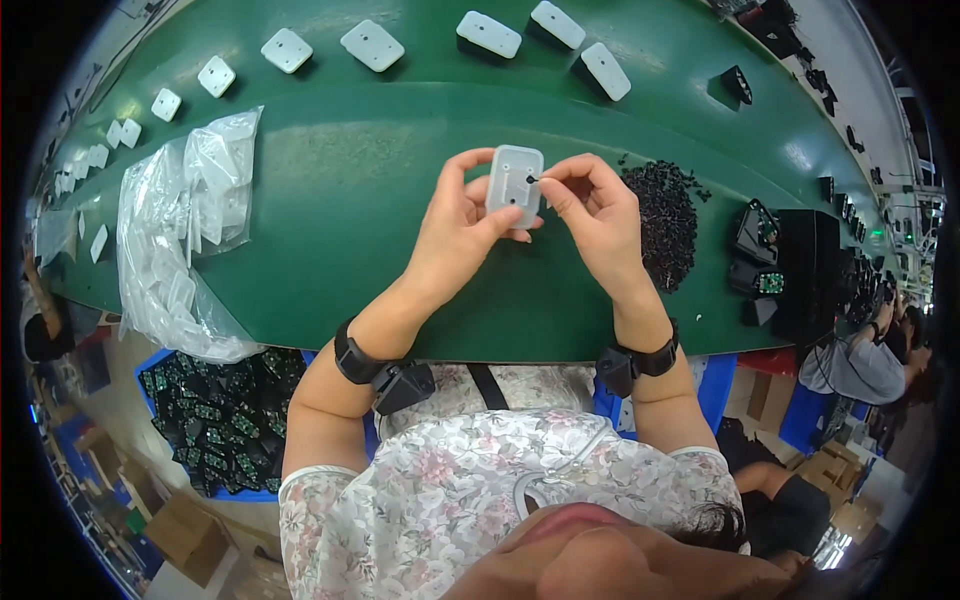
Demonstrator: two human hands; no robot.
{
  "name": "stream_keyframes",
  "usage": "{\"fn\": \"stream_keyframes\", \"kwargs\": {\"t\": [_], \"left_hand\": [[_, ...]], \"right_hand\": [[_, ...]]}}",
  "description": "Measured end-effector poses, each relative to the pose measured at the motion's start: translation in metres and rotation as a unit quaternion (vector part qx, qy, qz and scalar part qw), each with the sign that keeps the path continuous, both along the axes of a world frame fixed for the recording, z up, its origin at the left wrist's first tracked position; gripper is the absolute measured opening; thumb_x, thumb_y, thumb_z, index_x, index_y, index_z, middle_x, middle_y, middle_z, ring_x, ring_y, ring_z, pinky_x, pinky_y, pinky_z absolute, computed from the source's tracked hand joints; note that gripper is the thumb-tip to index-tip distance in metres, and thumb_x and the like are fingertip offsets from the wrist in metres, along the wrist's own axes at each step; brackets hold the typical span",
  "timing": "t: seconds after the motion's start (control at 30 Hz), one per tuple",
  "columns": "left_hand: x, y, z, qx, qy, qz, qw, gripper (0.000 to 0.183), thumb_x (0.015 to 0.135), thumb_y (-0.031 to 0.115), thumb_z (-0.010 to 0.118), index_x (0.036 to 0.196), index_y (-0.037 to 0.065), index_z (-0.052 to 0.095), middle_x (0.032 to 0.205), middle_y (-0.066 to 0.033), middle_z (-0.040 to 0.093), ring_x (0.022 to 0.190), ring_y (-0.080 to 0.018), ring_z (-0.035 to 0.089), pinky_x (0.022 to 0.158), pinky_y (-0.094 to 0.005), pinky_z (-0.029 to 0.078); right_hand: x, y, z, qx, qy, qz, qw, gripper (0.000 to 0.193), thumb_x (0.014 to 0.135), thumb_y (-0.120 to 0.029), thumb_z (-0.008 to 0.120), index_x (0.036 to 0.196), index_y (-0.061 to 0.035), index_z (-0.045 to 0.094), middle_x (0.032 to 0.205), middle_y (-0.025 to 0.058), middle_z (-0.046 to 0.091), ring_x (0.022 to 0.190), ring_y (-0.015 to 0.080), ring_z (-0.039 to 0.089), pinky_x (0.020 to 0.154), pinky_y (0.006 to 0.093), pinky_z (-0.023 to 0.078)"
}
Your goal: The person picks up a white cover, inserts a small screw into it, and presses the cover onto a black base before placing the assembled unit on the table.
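Above the near edge of the green table (340, 200), roughly at its middle, the left hand (455, 235) holds a small white rectangular plastic cover (515, 184) upright, thumb across its lower part and fingers behind. The right hand (600, 215) touches the cover's right side, its thumb and forefinger pinched together on what looks like a tiny black part (531, 180), too small to make out clearly. Just right of that hand lies a heap of small black pieces (665, 215) on the table. Toward the left edge sits a crumpled clear plastic bag (185, 230) with white parts inside. More white covers (372, 45) lie in a row along the far edge. A blue bin of green circuit boards (220, 415) stands below the near left edge.
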State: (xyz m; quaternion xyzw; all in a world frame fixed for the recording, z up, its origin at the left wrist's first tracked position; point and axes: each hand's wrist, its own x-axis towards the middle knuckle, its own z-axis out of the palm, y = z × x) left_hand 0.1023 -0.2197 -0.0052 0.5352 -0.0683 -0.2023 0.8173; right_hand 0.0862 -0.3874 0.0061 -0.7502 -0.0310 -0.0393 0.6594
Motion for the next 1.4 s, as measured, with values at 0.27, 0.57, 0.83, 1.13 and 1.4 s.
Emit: {"fn": "stream_keyframes", "kwargs": {"t": [0.27,0.57,0.83,1.13,1.4], "left_hand": [[0.007,0.006,-0.002,0.05,0.035,0.023,0.998,0.03,0.089,0.007,0.058,0.115,-0.005,0.049,0.096,-0.0123,0.064,0.077,-0.0161,0.063,0.065,-0.0253,0.05],[0.007,0.007,-0.009,0.159,-0.078,0.062,0.982,0.018,0.087,0.005,0.058,0.104,-0.003,0.057,0.086,-0.0069,0.065,0.066,-0.0074,0.057,0.058,-0.0208,0.047],[0.004,0.003,-0.01,0.1,-0.04,0.036,0.994,0.017,0.088,0.005,0.058,0.103,-0.003,0.057,0.081,-0.0058,0.063,0.063,-0.0083,0.058,0.052,-0.0198,0.045],[0.001,0.001,-0.017,0.096,-0.088,0.03,0.991,0.013,0.089,0.003,0.056,0.099,-0.004,0.058,0.079,-0.0046,0.061,0.066,-0.0095,0.06,0.054,-0.0213,0.047],[0.002,0.002,-0.019,0.19,-0.221,0.073,0.954,0.01,0.09,0.008,0.057,0.089,-0.002,0.059,0.076,-0.0071,0.06,0.058,-0.0096,0.056,0.049,-0.023,0.043]], "right_hand": [[0.002,0.002,0.0,-0.088,-0.088,-0.015,0.992,0.009,0.085,-0.004,0.063,0.089,0.0015,0.058,0.084,0.0024,0.057,0.074,0.0085,0.053,0.067,0.021,0.043],[0.001,0.008,0.007,-0.159,-0.165,-0.051,0.972,0.007,0.085,-0.003,0.062,0.088,0.0006,0.058,0.082,0.0057,0.055,0.069,0.0127,0.05,0.063,0.0234,0.041],[0.003,0.011,0.0,-0.209,-0.204,-0.023,0.956,0.008,0.085,-0.005,0.062,0.088,-0.0008,0.056,0.078,0.0044,0.052,0.064,0.0115,0.049,0.057,0.0228,0.04],[0.002,0.017,-0.008,-0.227,-0.158,-0.039,0.96,0.009,0.084,-0.006,0.062,0.083,-0.0026,0.054,0.072,0.0025,0.049,0.059,0.0103,0.045,0.052,0.0237,0.037],[0.0,0.022,-0.013,-0.172,-0.115,-0.058,0.977,0.011,0.082,-0.006,0.063,0.08,-0.003,0.052,0.072,0.0028,0.049,0.058,0.011,0.045,0.05,0.0246,0.037]]}}
